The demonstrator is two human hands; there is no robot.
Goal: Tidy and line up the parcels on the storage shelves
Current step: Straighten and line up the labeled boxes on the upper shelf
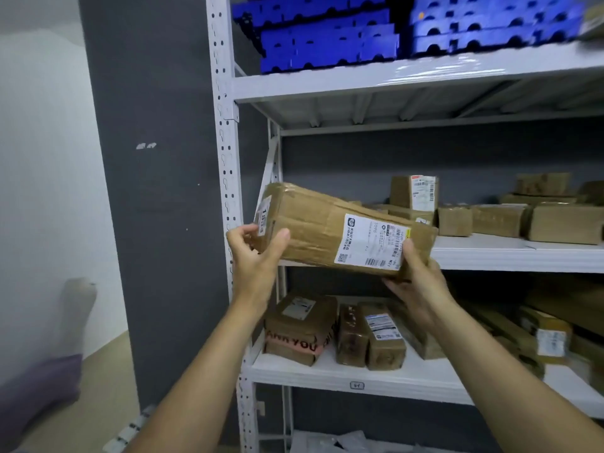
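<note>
A long brown cardboard parcel [313,223] with a white shipping label is held in the air in front of the left end of the middle shelf [510,256], tilted down to the right. My left hand [258,253] grips its left end, thumb on the front face. My right hand [415,279] holds its right end from below, thumb on the label. Behind it, several smaller brown parcels [496,220] stand on the middle shelf. More parcels [300,328] lie on the lower shelf [327,371], some side by side, some askew at the right.
The white metal rack's upright post [225,142] stands just left of the parcel. Blue plastic crates [330,37] fill the top shelf. A dark grey wall panel [153,191] is at the left. A white bag [327,443] lies at the bottom.
</note>
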